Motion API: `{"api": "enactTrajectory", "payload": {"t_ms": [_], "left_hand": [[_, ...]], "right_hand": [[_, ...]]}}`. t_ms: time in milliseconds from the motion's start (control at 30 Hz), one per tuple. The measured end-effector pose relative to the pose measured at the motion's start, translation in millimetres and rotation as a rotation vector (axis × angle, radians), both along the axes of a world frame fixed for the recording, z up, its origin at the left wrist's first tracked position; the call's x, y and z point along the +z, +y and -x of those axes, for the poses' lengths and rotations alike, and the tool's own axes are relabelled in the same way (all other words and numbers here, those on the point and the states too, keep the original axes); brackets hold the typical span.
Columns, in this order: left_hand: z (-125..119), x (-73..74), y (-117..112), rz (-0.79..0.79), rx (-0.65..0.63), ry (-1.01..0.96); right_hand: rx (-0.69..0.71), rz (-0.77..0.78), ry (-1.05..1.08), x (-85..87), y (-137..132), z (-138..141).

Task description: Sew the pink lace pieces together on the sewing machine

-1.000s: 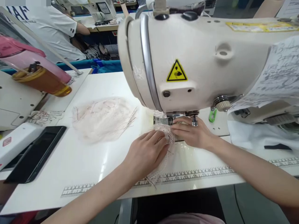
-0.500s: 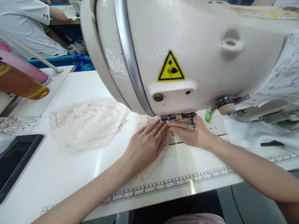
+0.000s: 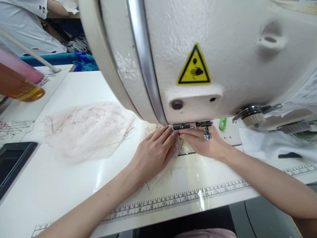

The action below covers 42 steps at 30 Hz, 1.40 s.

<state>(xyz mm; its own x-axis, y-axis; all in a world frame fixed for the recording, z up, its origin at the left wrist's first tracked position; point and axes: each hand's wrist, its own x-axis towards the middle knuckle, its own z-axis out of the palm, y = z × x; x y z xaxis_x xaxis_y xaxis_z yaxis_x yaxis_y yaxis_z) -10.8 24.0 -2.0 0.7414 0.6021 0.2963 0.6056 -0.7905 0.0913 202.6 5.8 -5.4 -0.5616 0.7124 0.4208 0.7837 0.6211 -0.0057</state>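
A cream sewing machine head [image 3: 198, 49] fills the upper view, its presser foot [image 3: 190, 125] just above my fingers. My left hand [image 3: 155, 152] lies flat with fingers stretched out, pressing a strip of white lace [image 3: 177, 148] onto the machine bed. My right hand [image 3: 201, 142] rests beside it, fingers together, holding the same lace down right under the foot. The fingertips of both hands nearly meet at the needle area, which the machine head hides.
A pile of pale lace pieces [image 3: 86, 130] lies left on the white table [image 3: 61, 185]. A black phone [image 3: 12, 163] sits at the left edge, an amber bottle [image 3: 19, 87] behind it. A printed ruler [image 3: 173, 201] runs along the table front. Another person's white sleeve [image 3: 22, 19] is top left.
The camera has moved closer and lower to the machine. Both hands slid the lace forward under the presser foot, and my left fingers went from curled to flat.
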Motion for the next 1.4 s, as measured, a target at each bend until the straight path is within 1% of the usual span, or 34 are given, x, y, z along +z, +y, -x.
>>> {"api": "enactTrajectory", "payload": {"t_ms": [133,267,367,467,600,733,800,900,967,1033,1067,1133,1167,1233,1300,1333,1400], "left_hand": [[0,-0.6,-2,-0.030,0.003,0.023],[0,-1.7,-2,-0.071,0.001,0.059],[0,-2.1,-2,-0.068,0.004,0.066],[0,-1.4,-3,-0.056,0.009,0.066],[1,-2.1,-3,-0.087,0.011,0.086],[1,-4.3,-3,-0.120,0.009,0.111],[0,-1.3,-3,-0.157,0.001,0.117],[3,12.3,-5,-0.216,-0.026,0.099],[11,24.2,-8,-0.237,-0.062,0.083],[26,32.7,-13,-0.251,-0.156,0.077],[35,34.5,-17,-0.259,-0.233,0.079],[53,32.8,-27,-0.280,-0.371,0.106],[60,30.2,-34,-0.278,-0.389,0.138],[70,24.9,-46,-0.272,-0.336,0.142],[72,24.1,-54,-0.193,-0.198,0.077],[71,26.4,-56,-0.135,-0.116,0.031],[65,36.0,-54,-0.039,0.029,-0.037]], "right_hand": [[-0.015,0.036,0.033,-1.3,0,0],[0.005,-0.015,0.035,-4.9,3,1],[0.001,-0.034,0.039,-6.4,4,1],[0.013,-0.062,0.051,-6.0,4,1],[0.047,-0.126,0.080,-4.9,4,0],[0.063,-0.069,0.109,-5.1,6,0],[0.070,-0.067,0.111,-5.3,6,0],[0.076,-0.140,0.088,-4.6,5,0],[0.071,-0.194,0.077,-3.6,4,1],[0.069,-0.228,0.076,-2.6,3,2],[0.065,-0.234,0.071,-2.4,2,2],[0.057,-0.221,0.053,-2.8,2,3],[0.050,-0.198,0.047,-3.5,2,3],[0.055,-0.132,0.063,-5.9,2,4],[0.074,-0.046,0.122,-9.4,2,4],[0.092,-0.003,0.158,-11.3,2,5],[0.134,0.058,0.213,-14.7,3,5]]}}
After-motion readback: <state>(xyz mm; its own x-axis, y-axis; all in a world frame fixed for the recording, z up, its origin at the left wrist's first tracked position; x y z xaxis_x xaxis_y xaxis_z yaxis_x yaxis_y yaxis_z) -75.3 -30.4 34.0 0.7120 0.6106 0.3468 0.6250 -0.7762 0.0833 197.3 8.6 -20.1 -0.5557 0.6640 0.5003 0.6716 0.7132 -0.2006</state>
